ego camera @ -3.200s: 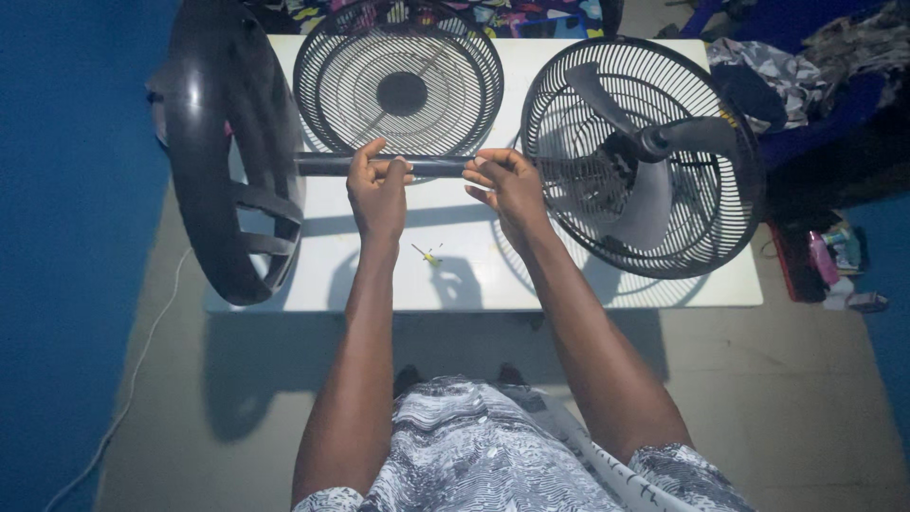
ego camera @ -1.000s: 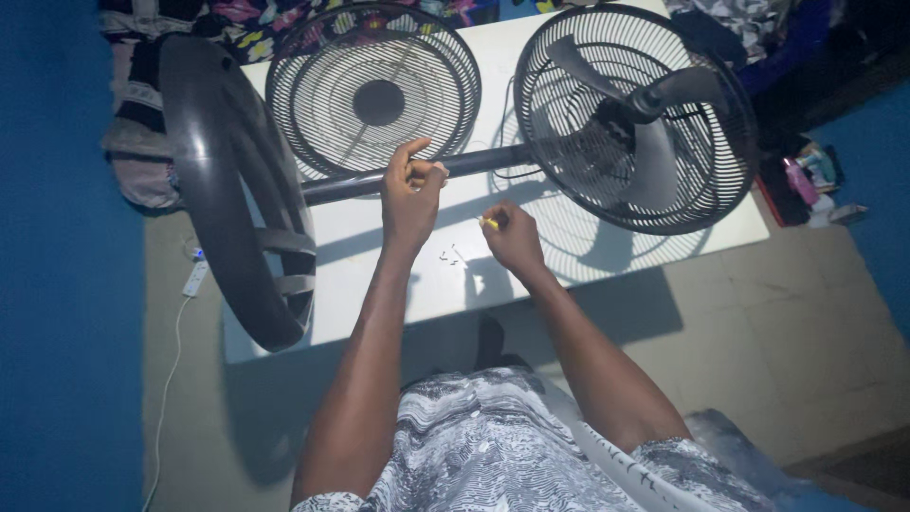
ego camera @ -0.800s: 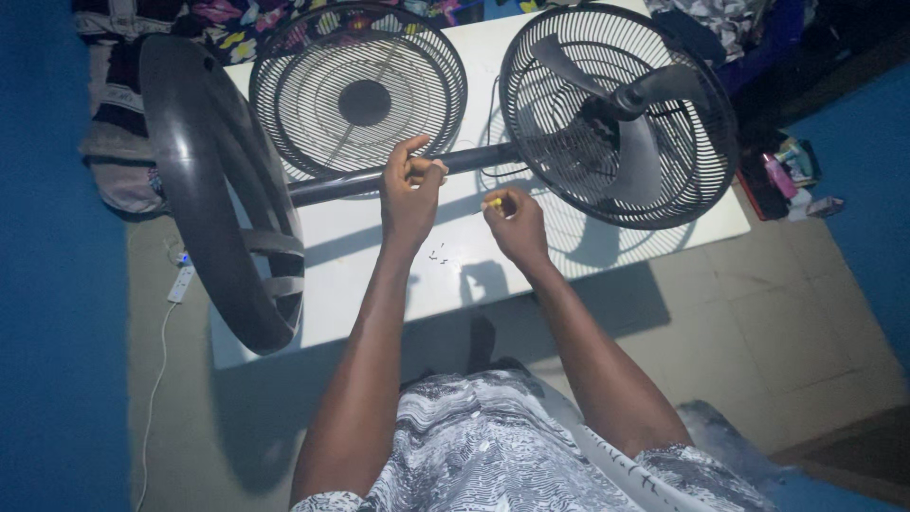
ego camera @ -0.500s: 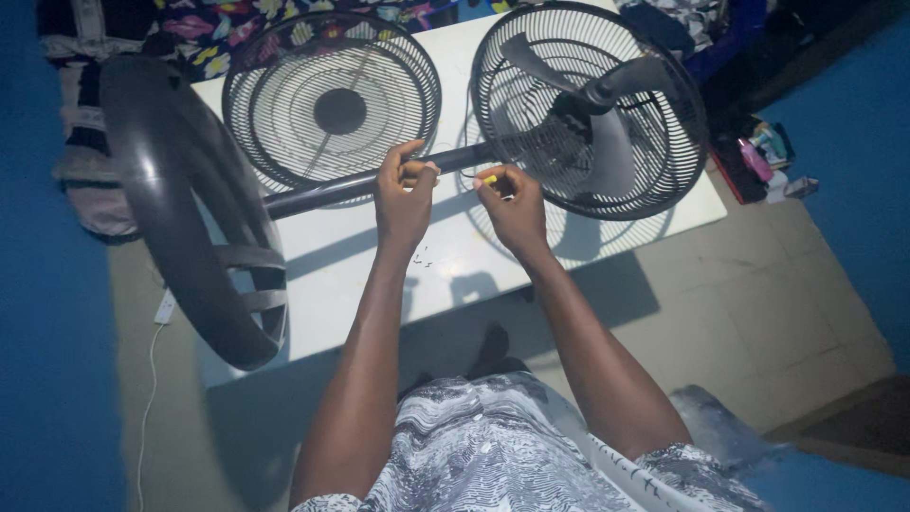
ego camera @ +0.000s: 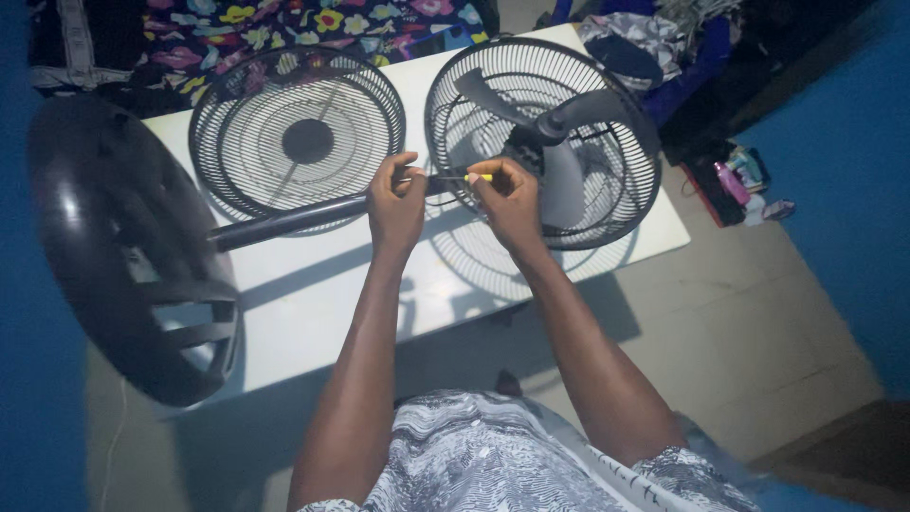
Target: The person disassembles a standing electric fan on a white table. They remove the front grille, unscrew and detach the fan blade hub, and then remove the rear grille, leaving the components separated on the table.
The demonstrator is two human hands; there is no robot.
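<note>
A standing fan lies on its side across a white table [ego camera: 313, 294]. Its dark pole [ego camera: 284, 220] runs from the round black base [ego camera: 123, 256] at the left to the caged fan head [ego camera: 545, 142] with grey blades at the right. My left hand [ego camera: 396, 199] grips the pole near its upper end. My right hand [ego camera: 507, 199] holds a small yellow-handled screwdriver [ego camera: 469, 177], its thin shaft pointing left toward the fingers of my left hand on the pole.
A loose front fan grille [ego camera: 296, 133] lies flat on the table behind the pole. Patterned cloth [ego camera: 284, 24] is heaped beyond the table, clothes [ego camera: 645, 38] at the far right, small bottles [ego camera: 739, 180] on the floor. Blue walls stand on both sides.
My right hand picked the small screwdriver up off the table and raised it to the pole beside my left hand. The view has swung, shifting everything leftward.
</note>
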